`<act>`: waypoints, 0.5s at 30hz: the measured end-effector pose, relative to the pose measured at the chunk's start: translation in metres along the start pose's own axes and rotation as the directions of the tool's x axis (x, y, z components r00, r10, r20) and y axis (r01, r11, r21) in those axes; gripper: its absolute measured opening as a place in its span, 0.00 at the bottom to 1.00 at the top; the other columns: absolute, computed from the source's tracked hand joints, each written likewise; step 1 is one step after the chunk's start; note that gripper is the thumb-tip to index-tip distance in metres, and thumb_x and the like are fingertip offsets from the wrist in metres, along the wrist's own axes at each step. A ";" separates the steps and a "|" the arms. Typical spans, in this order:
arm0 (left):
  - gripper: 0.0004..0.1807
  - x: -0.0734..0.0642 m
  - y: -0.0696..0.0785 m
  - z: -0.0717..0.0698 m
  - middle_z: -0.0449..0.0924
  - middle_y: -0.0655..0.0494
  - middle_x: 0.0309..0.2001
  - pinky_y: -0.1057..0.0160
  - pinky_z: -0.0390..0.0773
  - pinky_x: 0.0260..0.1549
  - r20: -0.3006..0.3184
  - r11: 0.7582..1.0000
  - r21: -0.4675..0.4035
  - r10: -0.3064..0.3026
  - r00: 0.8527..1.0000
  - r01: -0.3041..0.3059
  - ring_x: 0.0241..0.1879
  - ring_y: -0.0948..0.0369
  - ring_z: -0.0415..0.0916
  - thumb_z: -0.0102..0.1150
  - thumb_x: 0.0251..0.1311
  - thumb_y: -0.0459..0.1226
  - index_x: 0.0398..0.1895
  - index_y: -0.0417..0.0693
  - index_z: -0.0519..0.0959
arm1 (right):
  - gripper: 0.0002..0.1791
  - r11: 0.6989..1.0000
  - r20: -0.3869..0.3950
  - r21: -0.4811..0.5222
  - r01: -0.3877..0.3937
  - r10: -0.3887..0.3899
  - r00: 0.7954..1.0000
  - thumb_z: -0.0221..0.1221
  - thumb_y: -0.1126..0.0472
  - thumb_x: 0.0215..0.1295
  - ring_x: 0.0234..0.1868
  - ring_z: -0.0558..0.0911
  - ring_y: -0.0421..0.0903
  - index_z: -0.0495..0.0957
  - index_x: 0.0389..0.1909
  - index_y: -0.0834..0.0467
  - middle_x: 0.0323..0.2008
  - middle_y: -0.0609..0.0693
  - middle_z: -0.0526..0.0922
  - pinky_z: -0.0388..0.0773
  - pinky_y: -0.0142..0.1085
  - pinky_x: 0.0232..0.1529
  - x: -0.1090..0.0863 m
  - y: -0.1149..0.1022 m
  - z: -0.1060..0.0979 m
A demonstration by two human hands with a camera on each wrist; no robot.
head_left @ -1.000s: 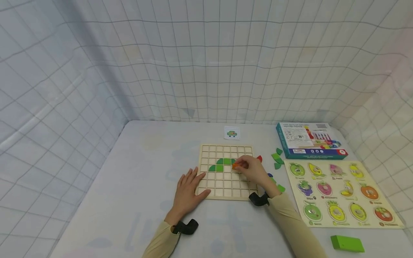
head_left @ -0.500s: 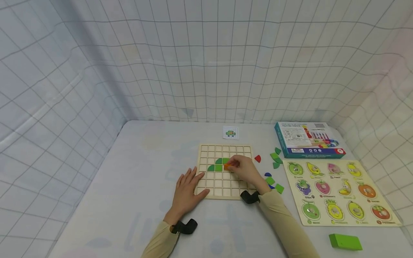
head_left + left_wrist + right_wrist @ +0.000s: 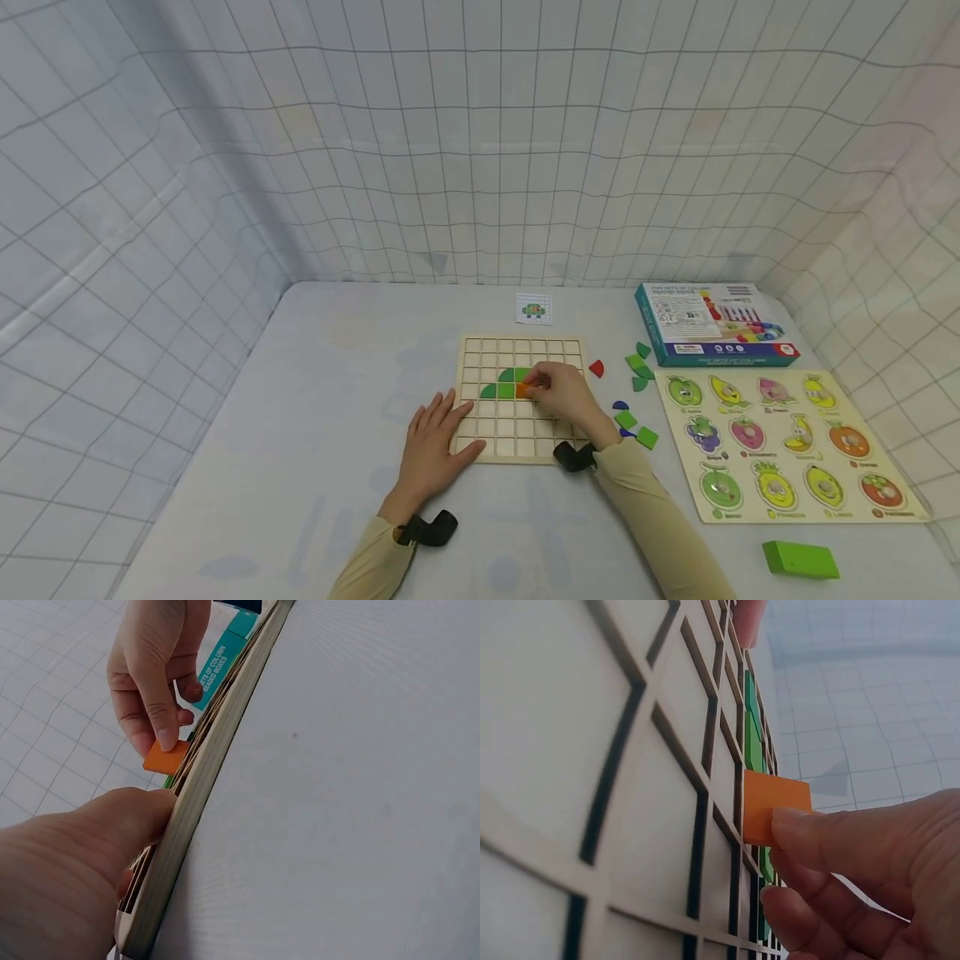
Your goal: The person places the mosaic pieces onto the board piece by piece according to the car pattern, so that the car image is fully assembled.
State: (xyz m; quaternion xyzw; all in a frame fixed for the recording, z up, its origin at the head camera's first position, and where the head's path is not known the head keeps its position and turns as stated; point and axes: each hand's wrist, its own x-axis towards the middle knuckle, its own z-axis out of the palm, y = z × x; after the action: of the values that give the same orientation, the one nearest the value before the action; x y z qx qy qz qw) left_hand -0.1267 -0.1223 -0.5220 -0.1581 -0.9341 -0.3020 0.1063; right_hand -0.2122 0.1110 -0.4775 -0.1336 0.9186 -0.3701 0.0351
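Nearest, the left hand (image 3: pixel 433 442) lies with its fingers spread, thumb and forefinger resting on the left side of the board (image 3: pixel 517 459). Beyond it, the right hand (image 3: pixel 564 395) pinches the orange tile (image 3: pixel 765 793) between thumb and fingers, tipped up over the cell just right of a green square (image 3: pixel 506 390); whether its lower edge is inside the cell is hard to tell from these angles. Set down askew, it could ride on a divider, and a clumsy press might jog the green square; with less weight from the left hand, the board could slide.

The counter (image 3: pixel 337 417) is pale, with faint printed shapes. On its right side are a green block (image 3: pixel 801 559), a fruit puzzle (image 3: pixel 791 447), loose green tiles (image 3: pixel 647 437), blue pieces (image 3: pixel 620 405), a red piece (image 3: pixel 597 368) and a box (image 3: pixel 712 325). Past the board lies a small card (image 3: pixel 533 309). White grid-lined sheeting (image 3: pixel 480 167) walls the back and both sides.
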 end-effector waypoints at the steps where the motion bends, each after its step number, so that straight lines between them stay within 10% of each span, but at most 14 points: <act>1: 0.34 0.000 0.000 0.000 0.57 0.43 0.70 0.44 0.44 0.65 0.001 1.000 -0.001 0.001 1.000 -0.001 0.70 0.47 0.48 0.59 0.59 0.53 0.66 0.49 0.69 | 0.02 1.000 0.000 -0.009 0.000 0.000 1.000 0.66 0.63 0.58 0.28 0.73 0.43 0.84 0.32 0.54 0.29 0.43 0.80 0.71 0.35 0.31 0.000 0.000 0.000; 15: 0.34 0.000 0.000 0.000 0.57 0.44 0.70 0.44 0.44 0.65 0.008 1.000 -0.002 -0.009 1.000 0.009 0.70 0.47 0.47 0.60 0.59 0.54 0.66 0.50 0.69 | 0.05 0.997 0.009 -0.073 0.008 -0.008 1.000 0.66 0.62 0.58 0.31 0.75 0.42 0.86 0.35 0.56 0.31 0.44 0.78 0.73 0.36 0.34 0.002 0.004 0.001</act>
State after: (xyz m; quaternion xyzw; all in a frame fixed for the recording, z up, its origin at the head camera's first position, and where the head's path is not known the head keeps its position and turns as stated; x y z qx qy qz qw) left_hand -0.1264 -0.1227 -0.5218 -0.1551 -0.9349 -0.3026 0.1012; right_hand -0.2148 0.1123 -0.4807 -0.1402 0.9309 -0.3358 0.0328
